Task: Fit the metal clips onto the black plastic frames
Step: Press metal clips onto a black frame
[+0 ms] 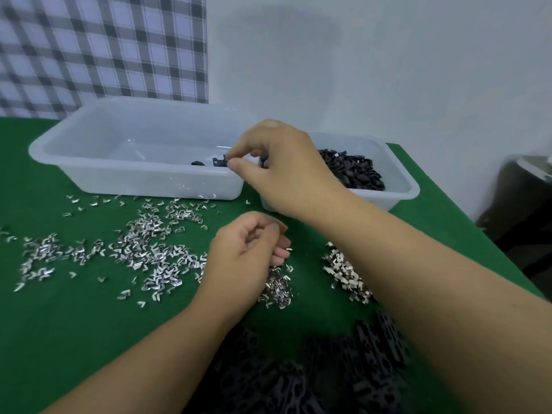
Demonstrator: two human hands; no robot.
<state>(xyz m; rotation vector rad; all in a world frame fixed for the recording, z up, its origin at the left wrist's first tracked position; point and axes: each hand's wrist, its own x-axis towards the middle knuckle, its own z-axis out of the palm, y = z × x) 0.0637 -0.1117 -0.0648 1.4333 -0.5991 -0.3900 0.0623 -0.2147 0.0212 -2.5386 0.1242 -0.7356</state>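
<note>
The right hand reaches over the near rim of a large translucent white plastic tub, with thumb and forefinger pinching a small black plastic frame just above the tub's floor. Its other fingers are curled. Another dark plastic piece lies on the tub floor just to the left of the pinched one. The left hand is nearer, low over the green felt table. Its fingers are curled in, and a bent silver metal clip pokes out at the fingertips. Loose silver metal clips lie scattered over the felt on both sides of this hand. A smaller translucent white tub, just beside the large one and partly behind the right hand, holds a heap of black plastic frames. A blurred pile of black frames lies on the near edge of the table, between the forearms. A checked cloth hangs behind the table.
</note>
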